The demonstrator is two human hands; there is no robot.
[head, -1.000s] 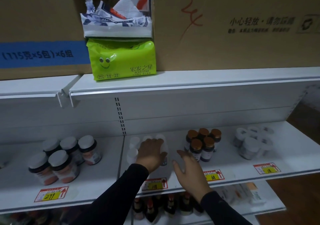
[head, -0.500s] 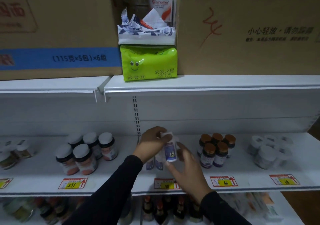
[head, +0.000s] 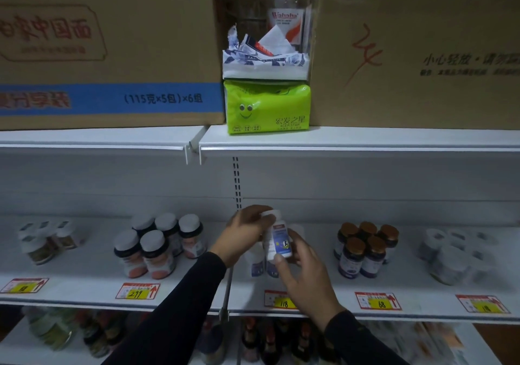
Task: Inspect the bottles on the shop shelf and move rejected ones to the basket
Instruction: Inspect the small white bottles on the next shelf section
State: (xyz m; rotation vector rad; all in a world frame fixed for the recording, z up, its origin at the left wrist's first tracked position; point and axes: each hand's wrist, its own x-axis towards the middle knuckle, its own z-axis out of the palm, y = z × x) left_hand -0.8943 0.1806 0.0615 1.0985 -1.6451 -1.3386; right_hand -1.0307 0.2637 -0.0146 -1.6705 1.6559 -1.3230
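A white bottle with a blue label is held upright in front of the middle shelf, lifted clear of it between two hands, while the shelf runs across the frame. At far left stand blurred jars with pale lids; next come five white-capped jars with orange contents above a yellow price tag reading 299. The left hand, in a dark sleeve, has its grip curled round the bottle's cap and upper part; the right hand has its grip closed on the lower part, thumb across the label. Just below and behind the held bottle, more white bottles stand on the shelf. To the right are five dark bottles with bronze caps, then blurred white containers. Above, a green tissue pack sits on the upper shelf between cardboard boxes.
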